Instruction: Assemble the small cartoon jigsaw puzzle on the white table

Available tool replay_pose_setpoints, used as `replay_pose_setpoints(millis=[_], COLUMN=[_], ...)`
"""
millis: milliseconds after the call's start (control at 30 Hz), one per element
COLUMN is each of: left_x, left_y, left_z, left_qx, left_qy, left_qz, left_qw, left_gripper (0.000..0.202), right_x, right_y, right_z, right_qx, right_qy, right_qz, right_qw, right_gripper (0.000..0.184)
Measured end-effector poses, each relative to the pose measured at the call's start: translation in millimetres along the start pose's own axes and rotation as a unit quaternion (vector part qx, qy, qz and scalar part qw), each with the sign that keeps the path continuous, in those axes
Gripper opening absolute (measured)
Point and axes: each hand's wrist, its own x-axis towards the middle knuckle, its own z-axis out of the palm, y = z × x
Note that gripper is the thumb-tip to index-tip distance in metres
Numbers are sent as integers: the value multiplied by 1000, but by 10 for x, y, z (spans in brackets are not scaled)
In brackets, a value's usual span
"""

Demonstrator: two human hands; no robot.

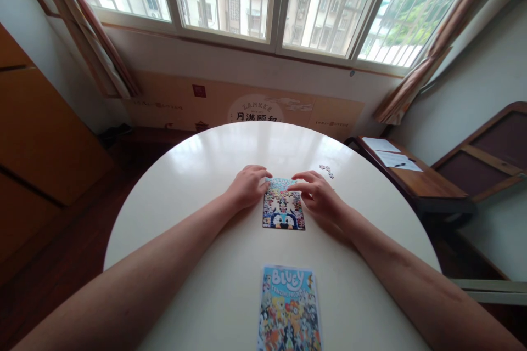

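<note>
A nearly rectangular jigsaw puzzle (pixel 284 221) lies flat on the white round table (pixel 197 274). Its lower part shows a blue dog's face, and pale gaps show around the middle. My left hand (pixel 248 185) rests at the puzzle's upper left corner, thumb and fingers closed about that edge. Over the upper right part reaches my right hand (pixel 316 193), its fingers stretched out and apart; no piece can be made out between them. Closer to me lies a printed picture sheet (pixel 289 307) titled "Bluey", crowded with cartoon dogs.
A few loose puzzle pieces (pixel 327 170) lie beyond my right hand. A wooden chair or bench (pixel 432 184) bearing papers (pixel 391 159) and a pen stands to the right of the table. Barred windows (pixel 230 0) and a cardboard panel (pixel 164 98) are behind the table.
</note>
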Motion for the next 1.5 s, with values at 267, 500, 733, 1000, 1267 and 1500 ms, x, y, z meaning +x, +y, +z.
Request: replay_pose_setpoints(millis=[267, 500, 733, 1000, 1267, 1500], left_x=[-11, -44, -67, -89, -76, -69], left_y=[5, 141, 240, 274, 276, 301], left_z=[4, 18, -17, -11, -30, -50], left_qx=[5, 40, 71, 71, 79, 75], left_qy=[6, 0, -93, -210, -223, -228], left_qz=[18, 74, 89, 73, 65, 73], left_qw=[1000, 997, 989, 972, 969, 968], left_gripper=[23, 28, 40, 50, 54, 49], right_x=[29, 7, -66, -184, -301, -270], right_y=[-58, 179, 486, 767, 1008, 1011], right_z=[8, -332, -598, -722, -539, -475], right_qx=[-31, -55, -88, -120, -45, -18], right_qy=[-33, 115, 199, 294, 284, 209], right_qz=[2, 35, 97, 191, 311, 278], right_qw=[999, 991, 971, 929, 906, 937], right_gripper=[44, 41, 32, 32, 33, 31])
